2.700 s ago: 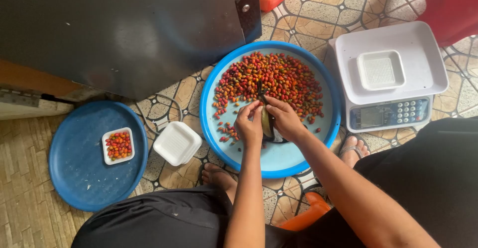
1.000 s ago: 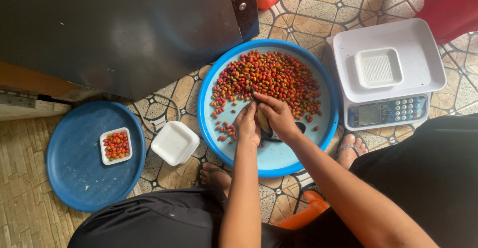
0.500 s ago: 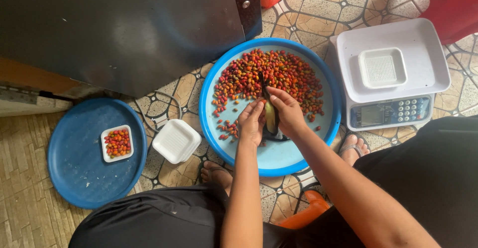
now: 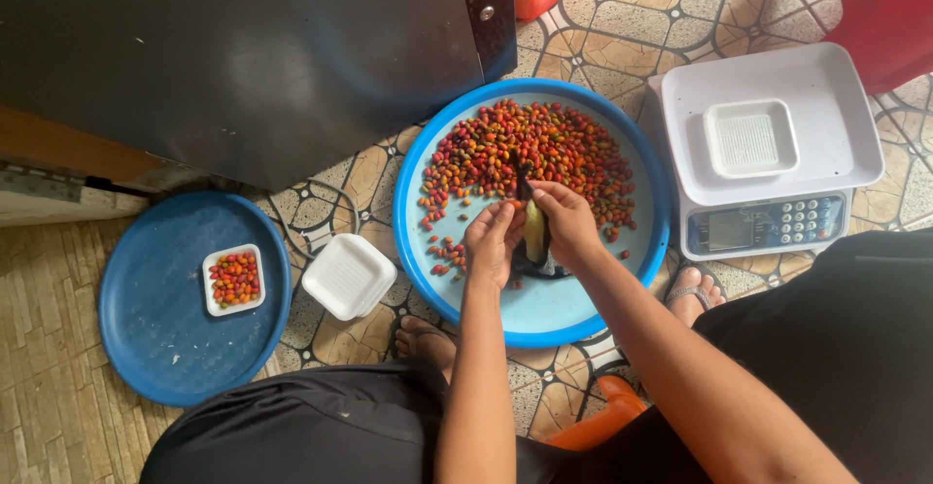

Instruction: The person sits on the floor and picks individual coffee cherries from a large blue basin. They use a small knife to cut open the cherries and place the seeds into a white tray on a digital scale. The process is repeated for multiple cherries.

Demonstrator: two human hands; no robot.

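Two hands meet at the centre of the light blue tray (image 4: 573, 319), which lies on the tiled floor (image 4: 671, 17) between my knees. My left hand (image 4: 494, 241) is cupped, its fingers curled inward just below the heap of small red, orange and green fruits (image 4: 530, 154) that fills the tray from 9 o'clock round to 2 o'clock. My right hand (image 4: 569, 224) is closed around a dark scoop (image 4: 535, 236) with a pale yellowish inside, held upright between the two hands; the left hand touches its side. Whether the left hand holds any fruits I cannot tell.

At 3 o'clock of the tray stands a white scale (image 4: 826, 144) with an empty white dish (image 4: 750, 138) on its platform. At 9 o'clock, just beside the tray's rim, a stack of empty white dishes (image 4: 347, 276) sits on the floor. Farther out at 9 o'clock lies a dark blue tray (image 4: 165, 338) bearing one white dish filled with fruits (image 4: 233, 278). A dark metal panel (image 4: 243, 56) stands at 11 o'clock. My feet (image 4: 423, 340) rest at 6 o'clock.
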